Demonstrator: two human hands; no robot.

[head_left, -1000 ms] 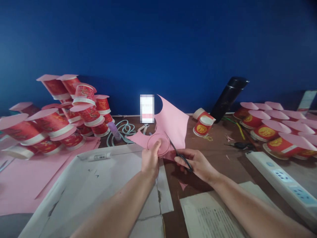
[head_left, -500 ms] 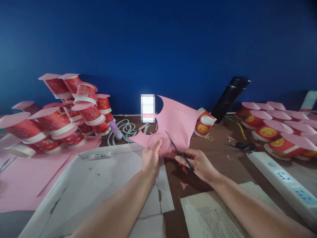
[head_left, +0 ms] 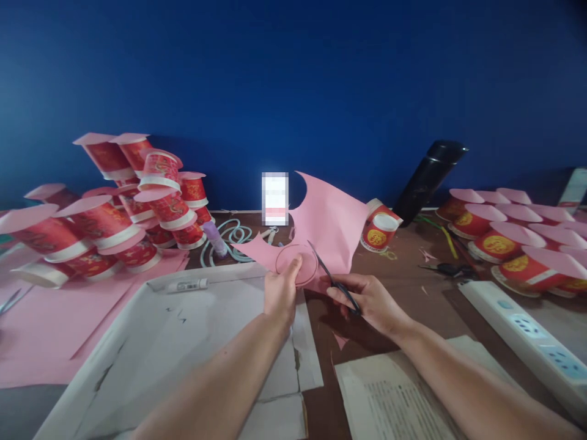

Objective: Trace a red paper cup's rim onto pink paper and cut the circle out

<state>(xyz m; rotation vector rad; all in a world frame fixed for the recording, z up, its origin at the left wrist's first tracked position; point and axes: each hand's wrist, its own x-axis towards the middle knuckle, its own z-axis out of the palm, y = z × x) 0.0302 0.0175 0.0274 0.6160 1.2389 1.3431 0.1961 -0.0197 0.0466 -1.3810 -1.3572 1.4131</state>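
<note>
My left hand (head_left: 280, 292) pinches a pink paper sheet (head_left: 325, 226) at its lower edge, thumb on a circle drawn on it. The sheet stands up in front of me with curved cut-outs along its top and left sides. My right hand (head_left: 367, 300) is closed round the handles of black scissors (head_left: 334, 280), whose blades reach up into the paper beside the circle's right edge.
Red paper cups with pink lids are piled at the left (head_left: 105, 220) and lie in rows at the right (head_left: 509, 244). A white board (head_left: 183, 342) with a marker (head_left: 186, 285), a power strip (head_left: 527, 333), a black flask (head_left: 426, 180), another pair of scissors (head_left: 443, 267) and printed paper (head_left: 389, 397) surround my hands.
The pink sheet has turned slightly and its right part swung further right, toward the red cup. Both hands stay in nearly the same place, the scissors still in the paper.
</note>
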